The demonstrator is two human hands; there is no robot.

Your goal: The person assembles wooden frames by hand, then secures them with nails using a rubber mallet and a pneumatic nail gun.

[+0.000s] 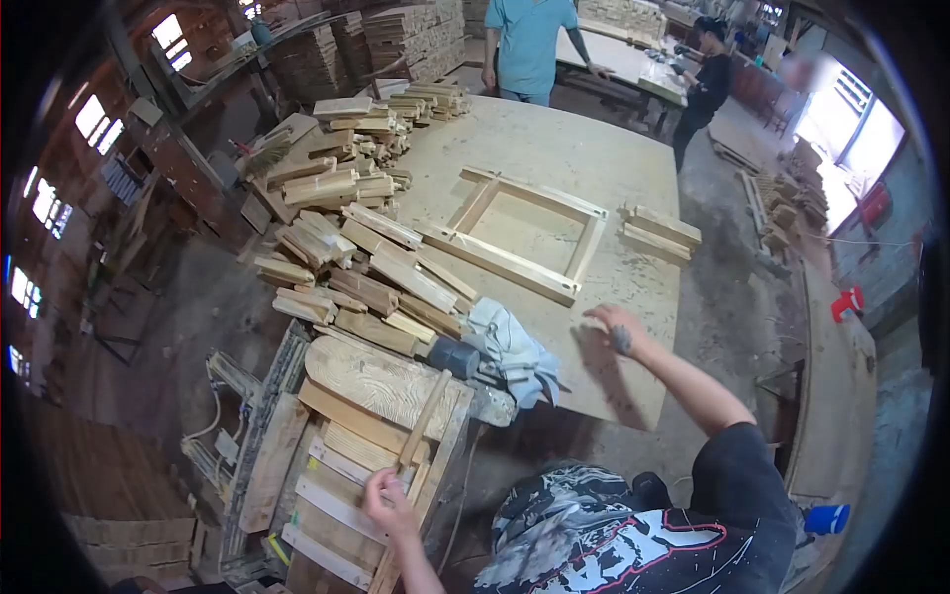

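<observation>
My left hand is closed at the lower end of a narrow wooden stick. The stick slants up across a wooden work stand, its top end close to a dark blue-grey cylinder. Over the table, my right hand is open with fingers stretched towards the left, holding nothing. Its shadow falls on the tabletop. Beyond those fingers lies a rectangular wooden frame, one rail running past a corner joint. Two short wooden pieces lie side by side to the frame's right.
Heaps of wooden pieces cover the left of the table. A crumpled pale cloth lies at its near edge. A person in a teal shirt stands at the far edge. Another person in dark clothes works farther back.
</observation>
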